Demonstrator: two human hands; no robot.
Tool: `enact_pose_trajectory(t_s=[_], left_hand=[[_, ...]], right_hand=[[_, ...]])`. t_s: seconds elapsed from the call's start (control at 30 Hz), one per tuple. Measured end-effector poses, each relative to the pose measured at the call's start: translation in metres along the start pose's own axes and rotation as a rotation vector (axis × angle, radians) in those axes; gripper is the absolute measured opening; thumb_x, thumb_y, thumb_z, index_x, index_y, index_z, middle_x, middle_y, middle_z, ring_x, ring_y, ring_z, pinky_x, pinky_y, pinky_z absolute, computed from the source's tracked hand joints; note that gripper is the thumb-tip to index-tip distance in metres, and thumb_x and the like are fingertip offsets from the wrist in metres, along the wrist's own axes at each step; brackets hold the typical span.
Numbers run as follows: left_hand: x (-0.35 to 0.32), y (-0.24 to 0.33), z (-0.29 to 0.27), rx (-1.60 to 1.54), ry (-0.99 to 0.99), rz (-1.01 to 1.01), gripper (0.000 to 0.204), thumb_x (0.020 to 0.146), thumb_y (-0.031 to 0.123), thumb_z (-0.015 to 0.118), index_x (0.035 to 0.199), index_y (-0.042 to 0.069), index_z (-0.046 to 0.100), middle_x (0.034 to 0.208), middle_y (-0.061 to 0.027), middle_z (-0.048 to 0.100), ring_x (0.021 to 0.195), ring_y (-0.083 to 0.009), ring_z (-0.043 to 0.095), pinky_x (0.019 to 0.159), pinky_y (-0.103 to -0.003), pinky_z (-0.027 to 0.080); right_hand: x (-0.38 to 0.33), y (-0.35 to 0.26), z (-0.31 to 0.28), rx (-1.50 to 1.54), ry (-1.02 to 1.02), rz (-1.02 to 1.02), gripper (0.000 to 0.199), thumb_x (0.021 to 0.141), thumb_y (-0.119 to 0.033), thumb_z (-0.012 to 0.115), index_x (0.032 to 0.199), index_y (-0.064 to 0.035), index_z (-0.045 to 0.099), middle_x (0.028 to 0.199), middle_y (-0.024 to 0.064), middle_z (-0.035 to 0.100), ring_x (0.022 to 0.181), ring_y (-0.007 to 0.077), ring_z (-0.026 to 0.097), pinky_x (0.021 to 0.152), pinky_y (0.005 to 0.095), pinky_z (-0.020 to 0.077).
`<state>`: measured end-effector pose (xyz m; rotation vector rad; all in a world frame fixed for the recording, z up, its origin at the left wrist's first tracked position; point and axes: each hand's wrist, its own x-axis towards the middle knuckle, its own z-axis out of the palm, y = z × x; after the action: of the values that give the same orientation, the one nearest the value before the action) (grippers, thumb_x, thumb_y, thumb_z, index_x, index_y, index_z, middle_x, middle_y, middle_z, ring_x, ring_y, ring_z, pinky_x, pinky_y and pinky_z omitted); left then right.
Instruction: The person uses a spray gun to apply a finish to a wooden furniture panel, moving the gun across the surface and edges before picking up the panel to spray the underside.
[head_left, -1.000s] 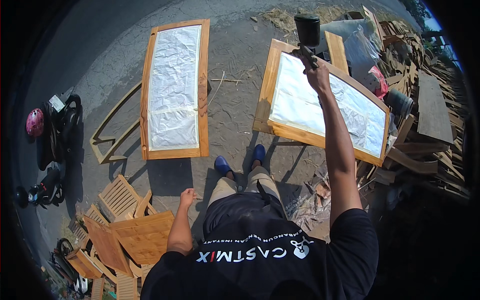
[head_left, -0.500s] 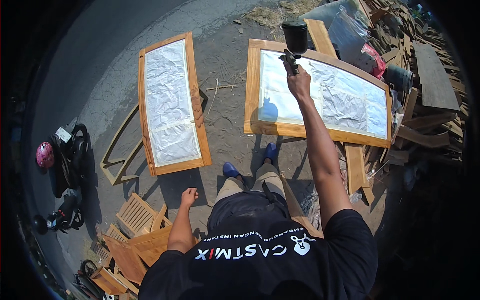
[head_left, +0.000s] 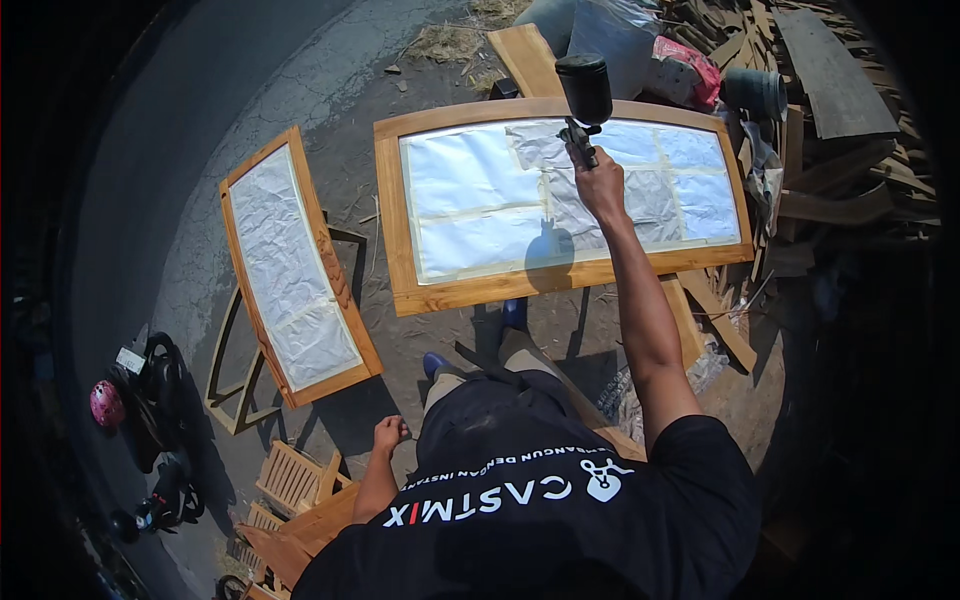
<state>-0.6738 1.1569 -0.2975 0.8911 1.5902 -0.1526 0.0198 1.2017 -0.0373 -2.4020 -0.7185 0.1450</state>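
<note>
My right hand [head_left: 602,190] is closed round the handle of a spray gun [head_left: 578,138] with a black cup [head_left: 584,88] on top. It is stretched out over a wooden frame [head_left: 388,210] whose inside is covered with taped white paper [head_left: 470,180]. The gun's shadow falls on the paper and the frame's near rail. My left hand [head_left: 389,433] hangs low by my left side, fingers curled, with nothing visible in it. Nearest to it is the lower end of a second papered wooden frame [head_left: 362,335], standing apart from the hand.
Stands hold up the frames; one wooden stand [head_left: 232,400] shows at left. Slatted wooden pieces [head_left: 290,477] lie low at left, near a parked motorbike [head_left: 150,430] and a pink helmet [head_left: 107,403]. At right are a scrap wood pile [head_left: 850,190] and a dark bucket [head_left: 754,92].
The view has shifted, so the right frame now sits further left and lower. My right hand with the spray gun is now over the frame's middle. My left hand stays low and curled.
</note>
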Motion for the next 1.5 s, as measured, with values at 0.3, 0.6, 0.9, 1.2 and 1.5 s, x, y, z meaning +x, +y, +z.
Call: enact_pose_trajectory(t_s=[0.3, 0.6, 0.9, 1.2, 1.5], left_hand=[[0.026, 0.057, 0.076, 0.047, -0.065, 0.151, 0.028, 0.104, 0.022, 0.056, 0.111, -0.003, 0.067, 0.093, -0.0117, 0.071, 0.080, -0.0196, 0.070, 0.073, -0.033, 0.060], [0.014, 0.095, 0.111, 0.156, -0.040, 0.164, 0.027, 0.104, 0.022, 0.056, 0.108, -0.003, 0.066, 0.088, -0.0116, 0.070, 0.075, -0.0200, 0.070, 0.069, -0.033, 0.059], [0.002, 0.119, 0.132, 0.277, 0.010, 0.176, 0.026, 0.103, 0.022, 0.058, 0.106, -0.002, 0.069, 0.081, -0.0076, 0.070, 0.071, -0.0149, 0.067, 0.067, -0.030, 0.056], [-0.011, 0.151, 0.158, 0.397, 0.031, 0.165, 0.028, 0.103, 0.023, 0.059, 0.106, -0.002, 0.071, 0.085, -0.0061, 0.072, 0.072, -0.0120, 0.065, 0.068, -0.028, 0.054], [0.000, 0.148, 0.159, 0.405, -0.002, 0.191, 0.028, 0.103, 0.025, 0.059, 0.109, 0.001, 0.072, 0.086, -0.0032, 0.071, 0.071, -0.0110, 0.063, 0.066, -0.028, 0.053]], right_hand=[[0.055, 0.102, -0.078, 0.051, 0.131, 0.063, 0.053, 0.096, -0.050, 0.065, 0.089, 0.0019, 0.068, 0.071, 0.0200, 0.066, 0.068, 0.0352, 0.064, 0.065, 0.0446, 0.0484], [0.095, 0.165, -0.138, 0.104, 0.156, 0.198, 0.055, 0.096, -0.052, 0.063, 0.091, 0.0029, 0.069, 0.080, 0.0242, 0.070, 0.081, 0.0420, 0.069, 0.073, 0.0476, 0.0513], [0.144, 0.233, -0.192, 0.074, 0.261, 0.323, 0.053, 0.095, -0.052, 0.064, 0.095, 0.0004, 0.073, 0.081, 0.0188, 0.071, 0.080, 0.0342, 0.069, 0.075, 0.0435, 0.0521], [0.189, 0.290, -0.232, 0.013, 0.390, 0.410, 0.066, 0.089, -0.061, 0.065, 0.099, 0.0042, 0.073, 0.085, 0.0204, 0.073, 0.088, 0.0340, 0.072, 0.084, 0.0433, 0.0532], [0.217, 0.320, -0.248, -0.045, 0.546, 0.402, 0.052, 0.096, -0.047, 0.062, 0.099, 0.0034, 0.073, 0.093, 0.0247, 0.074, 0.095, 0.0424, 0.070, 0.087, 0.0472, 0.0528]])
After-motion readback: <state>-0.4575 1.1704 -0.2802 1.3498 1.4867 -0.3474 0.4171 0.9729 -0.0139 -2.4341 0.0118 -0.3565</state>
